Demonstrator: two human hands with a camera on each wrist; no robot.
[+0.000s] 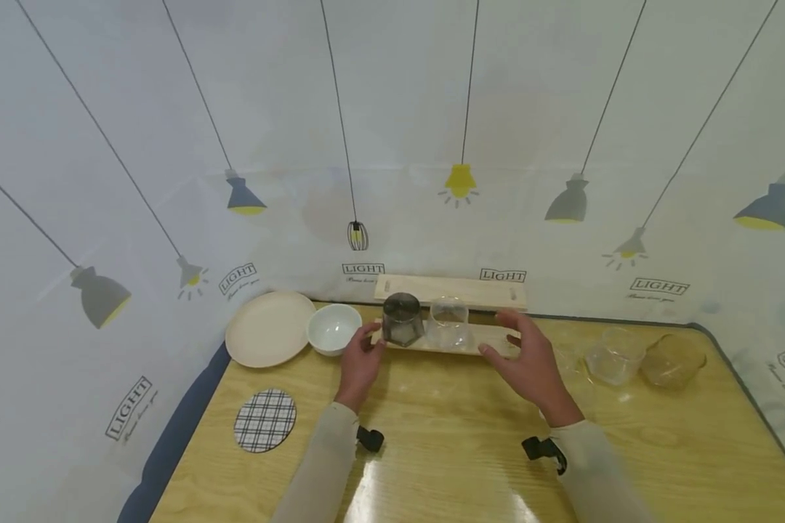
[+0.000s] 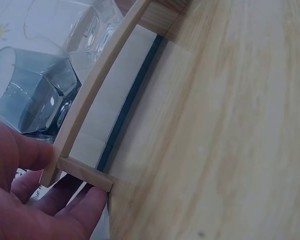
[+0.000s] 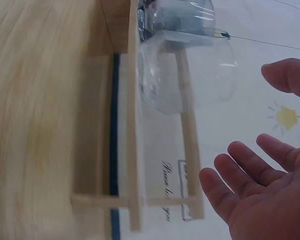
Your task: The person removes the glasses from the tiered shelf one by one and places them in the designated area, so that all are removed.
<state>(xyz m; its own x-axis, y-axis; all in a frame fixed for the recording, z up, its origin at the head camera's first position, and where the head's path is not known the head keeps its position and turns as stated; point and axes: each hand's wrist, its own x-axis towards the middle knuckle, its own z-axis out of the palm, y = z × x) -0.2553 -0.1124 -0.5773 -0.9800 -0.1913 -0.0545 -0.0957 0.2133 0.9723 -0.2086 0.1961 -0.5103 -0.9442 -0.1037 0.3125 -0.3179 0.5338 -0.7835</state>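
Note:
A low wooden rack (image 2: 104, 65) stands near the back of the table, with a smoky grey glass (image 1: 402, 319) at its left and a clear glass (image 1: 448, 323) beside that. My left hand (image 1: 361, 365) grips the rack's left end; the left wrist view shows the fingers curled round the end piece, with fingertips underneath. Beside the rack's right end is my right hand (image 1: 530, 363), fingers spread and thumb apart. The right wrist view shows nothing between those fingers.
A pale wooden board (image 1: 451, 289) lies behind the rack, by the wall sheet. To the left are a cream plate (image 1: 271, 330), a white bowl (image 1: 333, 329) and a checked round coaster (image 1: 265, 420). A clear glass (image 1: 615, 356) and an amber glass bowl (image 1: 672, 361) stand right.

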